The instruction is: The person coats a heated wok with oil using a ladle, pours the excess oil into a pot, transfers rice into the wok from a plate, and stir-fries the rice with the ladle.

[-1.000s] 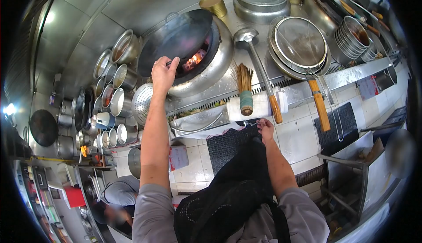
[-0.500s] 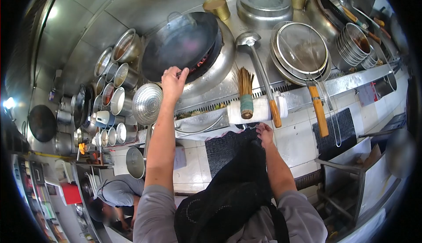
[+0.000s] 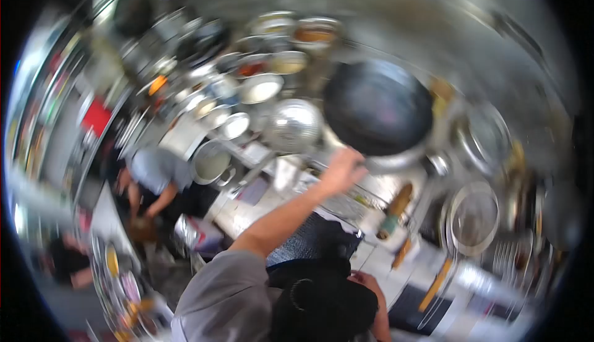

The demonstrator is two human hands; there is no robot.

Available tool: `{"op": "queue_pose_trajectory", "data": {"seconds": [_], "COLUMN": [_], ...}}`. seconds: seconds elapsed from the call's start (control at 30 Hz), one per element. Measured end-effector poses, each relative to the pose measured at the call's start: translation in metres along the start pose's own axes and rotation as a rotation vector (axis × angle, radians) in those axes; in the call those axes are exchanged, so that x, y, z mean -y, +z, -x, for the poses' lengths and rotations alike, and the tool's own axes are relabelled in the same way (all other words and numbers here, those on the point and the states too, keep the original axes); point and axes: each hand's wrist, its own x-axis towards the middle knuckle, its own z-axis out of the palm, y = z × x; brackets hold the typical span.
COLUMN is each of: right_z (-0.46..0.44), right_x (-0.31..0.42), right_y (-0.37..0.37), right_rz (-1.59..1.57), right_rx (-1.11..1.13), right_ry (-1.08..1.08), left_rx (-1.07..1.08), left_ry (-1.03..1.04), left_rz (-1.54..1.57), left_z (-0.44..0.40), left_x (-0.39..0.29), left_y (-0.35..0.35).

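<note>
Wok [image 3: 378,108] is grasped at its near edge by your left hand [image 3: 342,170]; your right hand [image 3: 369,282], beside your apron [image 3: 323,305], has a grip too hidden to tell.

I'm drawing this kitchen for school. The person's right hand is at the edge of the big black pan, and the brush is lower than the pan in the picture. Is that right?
Not quite: the head view shows the left hand at the edge of the big black pan. The brush is lower, as you said.
</note>
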Motion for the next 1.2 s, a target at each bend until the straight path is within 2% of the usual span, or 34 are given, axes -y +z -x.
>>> {"op": "queue_pose_trajectory", "data": {"seconds": [0.03, 0.17, 0.3, 0.37, 0.4, 0.47, 0.57, 0.6, 0.67, 0.7, 0.77, 0.83, 0.9, 0.97, 1.03, 1.13, 1.17, 1.2], "right_z": [-0.005, -0.024, -0.055, -0.082, -0.095, -0.109, -0.114, -0.120, -0.113, -0.102, -0.080, -0.059, -0.042, -0.043, -0.040, -0.040, -0.043, -0.021], "right_x": [0.018, 0.131, 0.200, 0.218, 0.229, 0.260, 0.303, 0.312, 0.342, 0.359, 0.384, 0.391, 0.386, 0.367, 0.339, 0.296, 0.282, 0.284], "right_y": [-0.007, -0.030, -0.031, -0.021, -0.009, 0.031, 0.113, 0.148, 0.213, 0.246, 0.307, 0.359, 0.394, 0.419, 0.433, 0.445, 0.446, 0.435], "right_rz": [-0.028, 0.242, 0.474, 0.384, 0.454, 0.576, 0.674, 0.622, 0.556, 0.548, 0.473, 0.404, 0.464, 0.539, 0.614, 0.878, 0.938, 0.990], "right_rx": [0.071, 0.233, 0.207, 0.292, 0.320, 0.407, 0.527, 0.605, 0.746, 0.816, 1.000, 1.131, 1.220, 1.398, 1.507, 1.800, 1.903, 1.939], "right_ry": [-0.099, -0.177, -0.309, -0.291, -0.321, -0.372, -0.407, -0.458, -0.545, -0.585, -0.715, -0.668, -0.645, -0.586, -0.581, -0.619, -0.648, -0.545], "left_rx": [-0.003, 0.052, -0.066, -0.153, -0.233, -0.342, -0.665, -0.703, -0.922, -0.952, -1.105, -1.192, -1.233, -1.222, -1.298, -1.408, -1.422, -1.439], "left_ry": [-0.017, -0.057, -0.272, -0.369, -0.455, -0.623, -0.809, -0.832, -1.008, -1.049, -1.145, -1.176, -1.093, -1.247, -1.204, -0.978, -0.829, -0.764], "left_rz": [0.064, 0.126, 0.110, 0.069, 0.046, 0.021, -0.123, -0.147, -0.152, -0.252, -0.139, -0.018, 0.047, 0.139, 0.136, 0.476, 0.583, 0.667], "left_z": [0.016, 0.088, 0.176, 0.215, 0.237, 0.281, 0.340, 0.360, 0.402, 0.417, 0.444, 0.462, 0.462, 0.457, 0.459, 0.447, 0.442, 0.432], "left_x": [-0.006, -0.041, -0.041, -0.036, -0.028, -0.031, -0.049, -0.054, -0.064, -0.081, -0.111, -0.139, -0.173, -0.198, -0.204, -0.224, -0.227, -0.228], "left_y": [-0.008, -0.046, -0.088, -0.121, -0.136, -0.179, -0.246, -0.264, -0.293, -0.309, -0.332, -0.341, -0.343, -0.339, -0.314, -0.285, -0.276, -0.268]}}
